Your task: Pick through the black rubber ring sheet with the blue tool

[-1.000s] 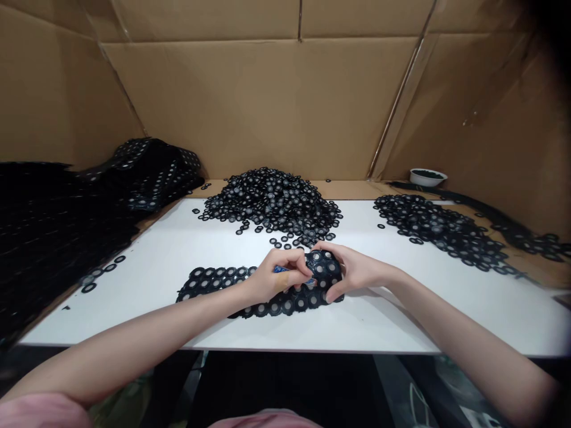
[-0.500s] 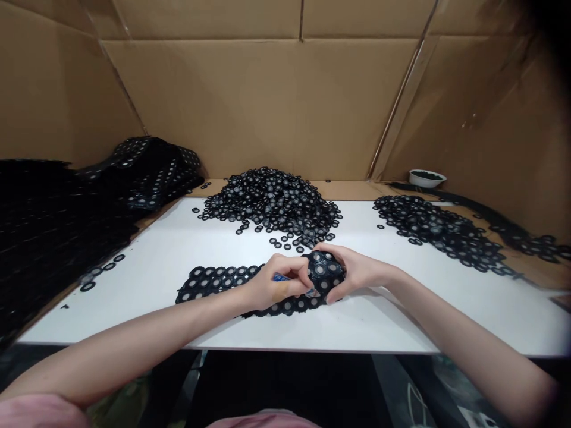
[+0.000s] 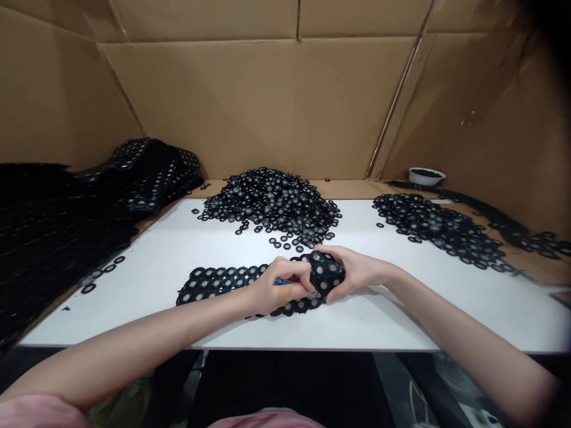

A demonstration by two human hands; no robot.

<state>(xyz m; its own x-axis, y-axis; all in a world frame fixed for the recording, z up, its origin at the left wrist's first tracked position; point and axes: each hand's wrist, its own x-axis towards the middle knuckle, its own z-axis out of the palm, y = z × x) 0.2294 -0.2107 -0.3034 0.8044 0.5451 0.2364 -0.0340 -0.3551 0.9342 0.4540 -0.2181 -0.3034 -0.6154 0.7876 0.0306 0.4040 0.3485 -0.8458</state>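
Observation:
A black sheet of joined rings with grey mesh centres (image 3: 214, 282) lies on the white table (image 3: 388, 321) in front of me. Its right end is bent up between my hands. My left hand (image 3: 279, 286) is closed in a pinch on that raised end, with a small blue thing showing between its fingers. My right hand (image 3: 354, 271) wraps the raised end from the right, thumb under it.
A big heap of loose black rings (image 3: 272, 202) sits at the table's back middle, another spread (image 3: 437, 229) at the right. Stacked black sheets (image 3: 66, 214) fill the left. A white bowl (image 3: 426, 175) stands far right. Cardboard walls (image 3: 267, 101) enclose the table.
Both hands have kept their grip on the sheet's end and shifted only slightly; the bent-up part looks a little lower and more folded than a second ago.

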